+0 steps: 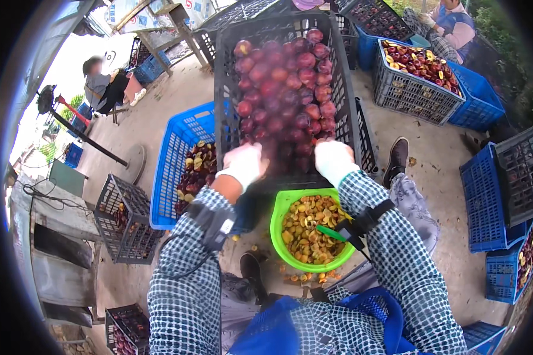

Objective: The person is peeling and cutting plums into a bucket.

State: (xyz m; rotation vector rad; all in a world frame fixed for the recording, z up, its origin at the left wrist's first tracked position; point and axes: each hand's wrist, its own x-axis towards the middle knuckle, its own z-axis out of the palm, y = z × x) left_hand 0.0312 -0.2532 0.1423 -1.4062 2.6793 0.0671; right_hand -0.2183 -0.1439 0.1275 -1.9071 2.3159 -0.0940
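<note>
Left hand [243, 164], right hand [333, 158]: fingers curled, gripping black crate [228, 89] near rim.

Outdoor fruit-sorting yard: plum crates [287, 89]

Concrete floor [444, 177] carries crates [417, 89] and green bowl [278, 219].

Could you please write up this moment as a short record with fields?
Setting: outdoor concrete yard with crates of fruit
Left hand: white-gloved, grip on the near rim of the black crate
Right hand: white-gloved, grip on the same rim
Crate contents: red plums, heaped
Below the crate: green bowl of yellowish pits and scraps
To the left: blue crate with cut plum pieces
Others: two seated persons, upper left and upper right
</note>
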